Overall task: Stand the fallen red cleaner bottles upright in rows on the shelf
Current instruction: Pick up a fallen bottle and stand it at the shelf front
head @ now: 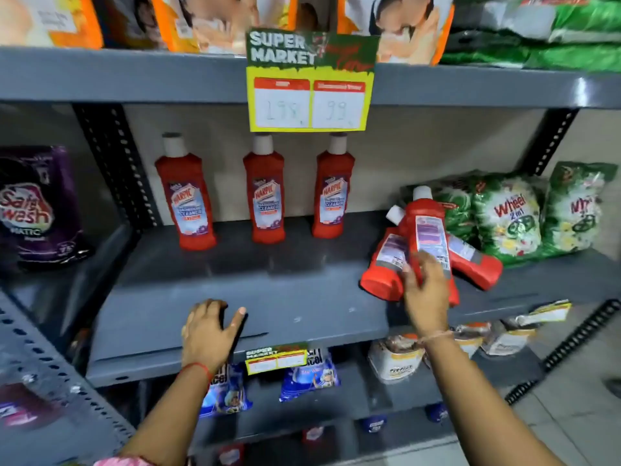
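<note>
Here, the right hand wraps loosely around the lower body of a red bottle lying in a heap with two others near the shelf's right front edge. The left hand rests on the front edge, fingers spread, holding nothing. Three bottles stand upright along the back edge.

harpic on red bottles, super market on sign
</note>
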`<state>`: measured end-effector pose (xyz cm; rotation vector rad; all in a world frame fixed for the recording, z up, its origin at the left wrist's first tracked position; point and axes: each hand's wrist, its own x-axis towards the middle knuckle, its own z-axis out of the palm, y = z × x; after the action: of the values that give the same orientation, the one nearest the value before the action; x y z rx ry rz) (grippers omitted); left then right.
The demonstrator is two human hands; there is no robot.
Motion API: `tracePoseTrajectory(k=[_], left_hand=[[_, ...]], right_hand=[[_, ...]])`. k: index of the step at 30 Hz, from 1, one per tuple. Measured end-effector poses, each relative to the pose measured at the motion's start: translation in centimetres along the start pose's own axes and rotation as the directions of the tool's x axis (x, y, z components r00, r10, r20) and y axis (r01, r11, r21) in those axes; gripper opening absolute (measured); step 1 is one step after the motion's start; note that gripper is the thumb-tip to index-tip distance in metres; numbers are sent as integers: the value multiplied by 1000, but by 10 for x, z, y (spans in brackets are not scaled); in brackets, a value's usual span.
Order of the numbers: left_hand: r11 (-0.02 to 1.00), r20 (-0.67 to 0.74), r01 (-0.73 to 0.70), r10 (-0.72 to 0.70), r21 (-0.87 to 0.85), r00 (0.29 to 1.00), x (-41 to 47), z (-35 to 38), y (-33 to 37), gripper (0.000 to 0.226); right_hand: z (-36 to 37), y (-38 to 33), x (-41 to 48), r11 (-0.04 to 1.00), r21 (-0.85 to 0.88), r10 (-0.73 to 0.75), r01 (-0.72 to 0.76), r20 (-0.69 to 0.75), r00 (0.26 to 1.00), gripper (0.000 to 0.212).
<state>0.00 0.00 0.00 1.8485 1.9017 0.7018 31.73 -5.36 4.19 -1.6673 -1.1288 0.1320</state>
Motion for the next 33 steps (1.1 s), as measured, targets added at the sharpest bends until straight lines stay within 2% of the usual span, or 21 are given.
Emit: tracePoseTrajectory(k=[2, 3, 5, 7, 8, 10, 11, 12, 14, 17, 21, 25, 30, 33], left_hand=[[998, -23, -6, 7, 61, 1000, 4, 5, 1, 48], [996, -35, -10, 13, 92, 999, 5, 6, 0, 51], [994, -62, -16, 23, 112, 998, 4, 8, -1, 54], [990, -102, -25, 40, 140, 994, 1, 11, 3, 55], [989, -119, -27, 44, 146, 992, 1, 11, 5, 57], [986, -138, -24, 47, 165, 989, 1, 11, 6, 63], [985, -139, -26, 50, 169, 989, 1, 11, 7, 65], [985, -142, -22, 47, 174, 989, 1, 12, 7, 65], [985, -150, -23, 50, 173, 987, 1, 12, 7, 63], [986, -144, -35, 59, 163, 988, -1, 11, 6, 61], [989, -113, -40, 56, 140, 992, 1, 10, 4, 56], [997, -70, -8, 13, 73, 997, 6, 8, -2, 29], [997, -55, 34, -30, 74, 998, 10, -13, -34, 38], [995, -49, 51, -47, 89, 998, 11, -32, -62, 42]], right_hand=[[-21, 16, 28, 987, -20, 155, -159, -135, 979, 32], [-31, 26, 43, 964, -22, 260, -265, -113, 959, 30], [-48, 42, 64, 891, 56, 446, -450, 73, 892, 23], [-54, 56, 76, 754, 253, 519, -607, 336, 786, 10], [-55, 62, 81, 673, 312, 522, -670, 442, 730, 16], [-56, 76, 90, 544, 349, 488, -763, 607, 627, 57], [-55, 83, 94, 514, 350, 471, -783, 648, 599, 78], [-53, 90, 97, 483, 361, 449, -798, 680, 580, 89], [-50, 95, 99, 471, 380, 433, -796, 687, 584, 98], [-52, 94, 96, 500, 433, 417, -750, 640, 646, 100], [-59, 73, 92, 509, 535, 338, -674, 596, 728, 78], [-42, 25, 83, 526, 634, 169, -567, 576, 800, 74], [38, -28, 50, 505, 666, 99, -549, 587, 803, 95], [99, -53, 23, 454, 681, 72, -575, 615, 785, 97]])
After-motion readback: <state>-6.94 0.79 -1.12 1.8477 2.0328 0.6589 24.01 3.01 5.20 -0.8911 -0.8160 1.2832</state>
